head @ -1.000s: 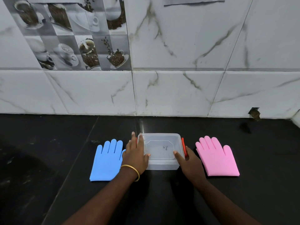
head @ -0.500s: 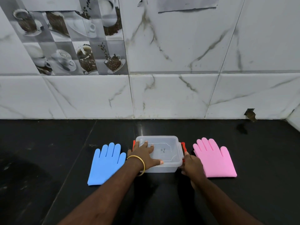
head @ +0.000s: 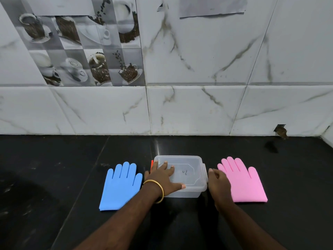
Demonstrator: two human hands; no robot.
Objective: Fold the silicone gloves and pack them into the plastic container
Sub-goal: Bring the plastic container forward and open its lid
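A clear plastic container point(head: 192, 175) with its lid on stands on the black counter point(head: 54, 177). A blue silicone glove point(head: 119, 186) lies flat to its left and a pink silicone glove point(head: 243, 181) lies flat to its right. My left hand point(head: 162, 179), with a gold bangle at the wrist, presses flat on the lid with its fingers spread. My right hand point(head: 219, 184) is against the container's right side, fingers curled there, and it covers that side's clip. A red clip point(head: 151, 164) shows at the container's left end.
A marble-tiled wall point(head: 180, 109) rises right behind the counter, with a small broken hole point(head: 280, 130) at its base on the right. The counter runs on to both sides of the gloves.
My left hand has slid from the container's left edge onto the lid. My right hand stays at the right side, where the red clip no longer shows. The camera has tilted up.
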